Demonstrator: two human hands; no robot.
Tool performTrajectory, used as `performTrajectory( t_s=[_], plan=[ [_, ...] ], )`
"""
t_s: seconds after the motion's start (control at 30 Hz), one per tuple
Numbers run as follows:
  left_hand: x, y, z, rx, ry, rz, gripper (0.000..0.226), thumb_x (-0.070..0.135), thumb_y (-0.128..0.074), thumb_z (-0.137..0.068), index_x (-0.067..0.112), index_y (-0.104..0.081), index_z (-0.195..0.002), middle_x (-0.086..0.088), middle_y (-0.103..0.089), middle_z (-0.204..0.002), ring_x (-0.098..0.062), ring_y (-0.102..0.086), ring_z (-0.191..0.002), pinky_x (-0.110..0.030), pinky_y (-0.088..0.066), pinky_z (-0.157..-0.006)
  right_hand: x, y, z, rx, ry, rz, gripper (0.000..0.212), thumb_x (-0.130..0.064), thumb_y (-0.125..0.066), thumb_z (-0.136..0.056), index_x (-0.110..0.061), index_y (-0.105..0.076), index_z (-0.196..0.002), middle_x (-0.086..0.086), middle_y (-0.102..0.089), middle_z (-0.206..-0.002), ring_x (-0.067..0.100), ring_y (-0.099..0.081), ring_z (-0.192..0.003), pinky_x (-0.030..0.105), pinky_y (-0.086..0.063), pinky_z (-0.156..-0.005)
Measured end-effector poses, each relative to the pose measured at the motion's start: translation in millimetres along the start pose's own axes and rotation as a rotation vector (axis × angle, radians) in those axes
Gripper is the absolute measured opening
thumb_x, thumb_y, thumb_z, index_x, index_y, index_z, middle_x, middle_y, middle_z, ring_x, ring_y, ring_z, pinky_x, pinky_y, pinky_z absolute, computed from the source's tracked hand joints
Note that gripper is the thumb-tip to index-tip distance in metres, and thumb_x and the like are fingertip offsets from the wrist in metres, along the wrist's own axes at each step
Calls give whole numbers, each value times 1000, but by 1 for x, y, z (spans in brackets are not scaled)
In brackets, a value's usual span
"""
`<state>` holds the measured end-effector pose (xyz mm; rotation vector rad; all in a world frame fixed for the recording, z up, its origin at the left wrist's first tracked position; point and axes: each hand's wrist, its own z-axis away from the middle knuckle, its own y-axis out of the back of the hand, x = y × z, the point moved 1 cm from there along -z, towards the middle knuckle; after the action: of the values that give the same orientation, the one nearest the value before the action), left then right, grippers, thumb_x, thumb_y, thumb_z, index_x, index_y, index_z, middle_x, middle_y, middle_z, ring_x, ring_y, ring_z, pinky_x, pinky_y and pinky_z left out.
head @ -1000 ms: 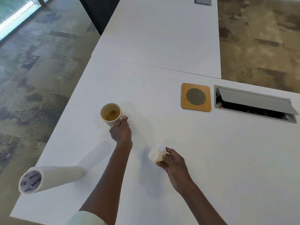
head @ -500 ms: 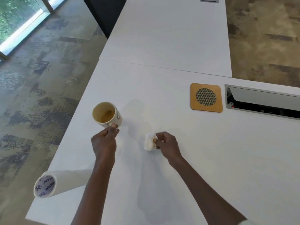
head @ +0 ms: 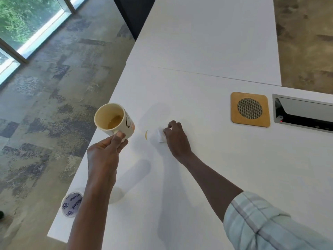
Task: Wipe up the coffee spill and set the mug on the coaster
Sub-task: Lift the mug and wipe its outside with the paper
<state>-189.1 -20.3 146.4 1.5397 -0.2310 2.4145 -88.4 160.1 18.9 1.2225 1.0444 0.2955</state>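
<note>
Brown arc of spill [head: 146, 135] remains — right hand [head: 175, 137] presses a tissue [head: 161, 136] beside it; left hand [head: 106, 152] grips the mug [head: 115, 120] (aloft), coaster [head: 250, 109] bare far right.

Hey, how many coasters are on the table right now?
1. The single wooden coaster lies flat on the white table, toward its right side, just left of the open cable hatch. Nothing sits on it, and none appear hidden.
</note>
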Motion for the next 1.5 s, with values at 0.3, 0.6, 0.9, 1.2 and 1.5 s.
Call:
performTrajectory(
  t_s=[0.3,0.6,0.9,1.2,1.5],
  plan=[
    [5,4,7,-18,-12,24,9,23,-76,-87,15,-79,-88,-3,-81,-94,-18,-78,-94,-44,-48,-106,-5,-7,13,-65,110,288,37,9,-39,-88,3,-56,-121,14,-54,-126,32,-51,-109,39,-51,-82],
    [10,9,11,-39,-31,1,22,38,-81,-71,21,-83,-84,-4,-81,-94,-20,-78,-95,-43,-50,-104,-56,-26,-12,-183,219,211,45,8,-38,-88,3,-52,-131,14,-51,-141,32,-50,-113,41,-52,-82],
    [12,4,16,-30,-9,-10,11,26,-75,-88,27,-84,-81,-2,-81,-90,-18,-78,-95,-43,-48,-106,-45,-17,-10,-267,328,337,49,11,-28,-87,12,-48,-132,24,-54,-135,33,-48,-130,40,-52,-97],
    [12,2,16,-19,-4,4,13,23,-74,-89,22,-83,-79,-2,-81,-88,-18,-78,-94,-43,-47,-107,-17,-6,25,-302,425,258,47,9,-45,-81,6,-60,-126,20,-60,-135,31,-56,-128,36,-56,-92],
    [13,-3,15,-21,-9,1,14,22,-75,-88,23,-83,-76,-1,-81,-88,-19,-78,-93,-45,-48,-106,-54,-42,44,-378,526,164,58,14,-27,-91,7,-25,-149,19,-26,-159,27,-22,-149,26,-7,-118]
  ],
)
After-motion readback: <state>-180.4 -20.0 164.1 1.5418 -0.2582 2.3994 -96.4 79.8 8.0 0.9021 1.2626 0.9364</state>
